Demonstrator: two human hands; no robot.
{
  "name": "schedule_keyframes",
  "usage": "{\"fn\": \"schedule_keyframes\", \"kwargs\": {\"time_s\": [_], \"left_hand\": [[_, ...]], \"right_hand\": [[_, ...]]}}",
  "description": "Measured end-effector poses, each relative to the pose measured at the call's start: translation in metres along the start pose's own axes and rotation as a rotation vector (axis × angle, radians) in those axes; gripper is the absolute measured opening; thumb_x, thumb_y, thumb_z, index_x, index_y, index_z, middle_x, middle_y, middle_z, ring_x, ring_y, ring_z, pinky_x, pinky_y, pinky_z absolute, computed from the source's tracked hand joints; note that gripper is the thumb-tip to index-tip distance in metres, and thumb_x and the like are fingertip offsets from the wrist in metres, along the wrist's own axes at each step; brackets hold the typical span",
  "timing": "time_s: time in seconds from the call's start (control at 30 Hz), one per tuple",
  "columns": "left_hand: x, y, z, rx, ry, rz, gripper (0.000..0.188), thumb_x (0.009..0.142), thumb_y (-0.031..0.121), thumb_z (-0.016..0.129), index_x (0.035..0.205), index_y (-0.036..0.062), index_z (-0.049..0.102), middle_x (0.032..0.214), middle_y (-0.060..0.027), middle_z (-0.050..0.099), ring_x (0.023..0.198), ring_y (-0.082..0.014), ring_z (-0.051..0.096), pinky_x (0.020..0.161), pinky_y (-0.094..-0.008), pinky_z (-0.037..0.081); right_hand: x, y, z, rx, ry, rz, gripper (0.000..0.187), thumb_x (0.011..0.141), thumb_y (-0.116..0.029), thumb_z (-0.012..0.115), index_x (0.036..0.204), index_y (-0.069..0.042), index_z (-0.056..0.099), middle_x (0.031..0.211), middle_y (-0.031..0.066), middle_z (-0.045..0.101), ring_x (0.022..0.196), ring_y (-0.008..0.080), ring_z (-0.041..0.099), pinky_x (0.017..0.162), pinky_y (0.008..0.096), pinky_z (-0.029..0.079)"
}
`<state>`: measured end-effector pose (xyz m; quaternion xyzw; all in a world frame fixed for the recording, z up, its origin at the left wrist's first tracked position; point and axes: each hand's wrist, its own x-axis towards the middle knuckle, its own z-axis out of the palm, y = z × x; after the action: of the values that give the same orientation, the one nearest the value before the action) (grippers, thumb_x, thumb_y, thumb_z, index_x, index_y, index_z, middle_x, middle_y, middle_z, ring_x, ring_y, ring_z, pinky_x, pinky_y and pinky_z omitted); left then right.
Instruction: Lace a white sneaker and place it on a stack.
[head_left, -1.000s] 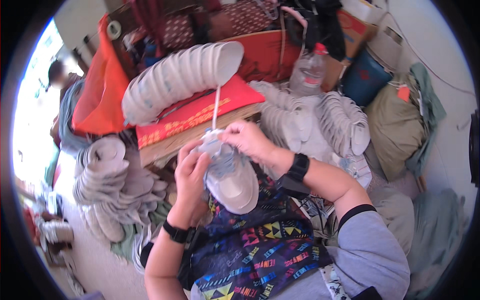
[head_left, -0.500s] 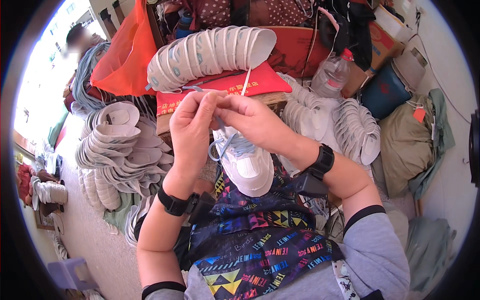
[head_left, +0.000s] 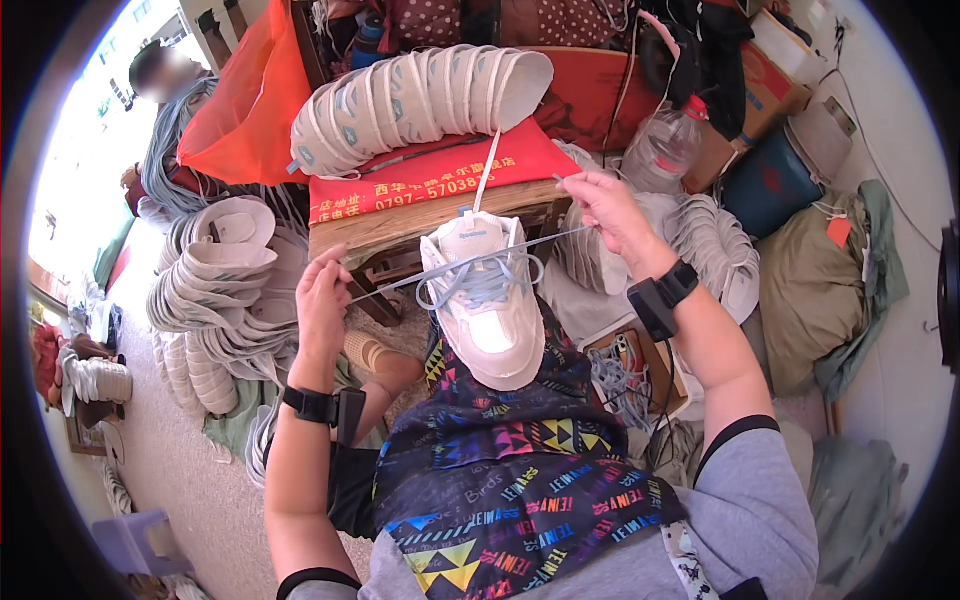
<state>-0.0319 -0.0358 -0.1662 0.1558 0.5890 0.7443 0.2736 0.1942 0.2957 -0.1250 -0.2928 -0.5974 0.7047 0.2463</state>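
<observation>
A white sneaker (head_left: 490,315) rests toe-down on my patterned apron (head_left: 500,470), its tongue pointing away from me. A pale blue lace (head_left: 470,272) runs through its eyelets and is stretched out to both sides. My left hand (head_left: 322,300) pinches the left end of the lace, level with the shoe. My right hand (head_left: 608,212) pinches the right end, raised up and to the right of the shoe. A white strap rises from the tongue toward the stacked uppers.
A wooden stool (head_left: 420,225) with a red cushion (head_left: 430,180) stands ahead, a row of white shoe uppers (head_left: 420,100) on it. More uppers (head_left: 215,290) pile at the left and right (head_left: 715,250). A plastic bottle (head_left: 665,150), an orange bag (head_left: 245,110) and another person (head_left: 165,75) are beyond.
My hands were together over the shoe's tongue; now they have drawn apart, pulling the lace taut sideways. The shoe has settled lower on my lap.
</observation>
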Motion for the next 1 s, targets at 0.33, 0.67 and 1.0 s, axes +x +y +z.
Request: {"fn": "schedule_keyframes", "kwargs": {"time_s": [0.33, 0.67, 1.0], "left_hand": [[-0.016, -0.006, 0.057, 0.243, -0.165, 0.05, 0.017, 0.098, 0.009, 0.05, 0.113, 0.0028, 0.054, 0.09, -0.0083, 0.07, 0.057, -0.0037, 0.048, 0.051, -0.0178, 0.039], [-0.011, -0.023, 0.074, 0.42, -0.218, 0.012, 0.006, 0.092, 0.008, 0.06, 0.09, 0.0028, 0.059, 0.075, 0.0022, 0.059, 0.063, -0.0033, 0.05, 0.055, -0.0185, 0.04], [-0.014, -0.004, 0.086, 0.91, -0.181, 0.197, 0.012, 0.081, 0.012, 0.061, 0.082, 0.0001, 0.06, 0.061, -0.0056, 0.056, 0.057, -0.0092, 0.051, 0.055, -0.0274, 0.043]], "right_hand": [[-0.026, 0.041, 0.023, -0.509, -0.312, -0.188, 0.017, 0.085, -0.018, 0.065, 0.088, -0.001, 0.069, 0.079, 0.0047, 0.068, 0.072, 0.01, 0.061, 0.066, 0.0278, 0.049], [-0.035, 0.016, 0.037, -0.902, -0.315, -0.506, 0.015, 0.078, -0.015, 0.063, 0.077, 0.0, 0.061, 0.074, 0.0132, 0.061, 0.069, 0.0258, 0.061, 0.063, 0.0354, 0.047], [-0.04, -0.002, 0.053, -1.279, -0.321, -0.843, 0.011, 0.072, -0.014, 0.059, 0.072, -0.003, 0.058, 0.076, 0.0141, 0.06, 0.077, 0.0363, 0.061, 0.068, 0.0463, 0.049]]}}
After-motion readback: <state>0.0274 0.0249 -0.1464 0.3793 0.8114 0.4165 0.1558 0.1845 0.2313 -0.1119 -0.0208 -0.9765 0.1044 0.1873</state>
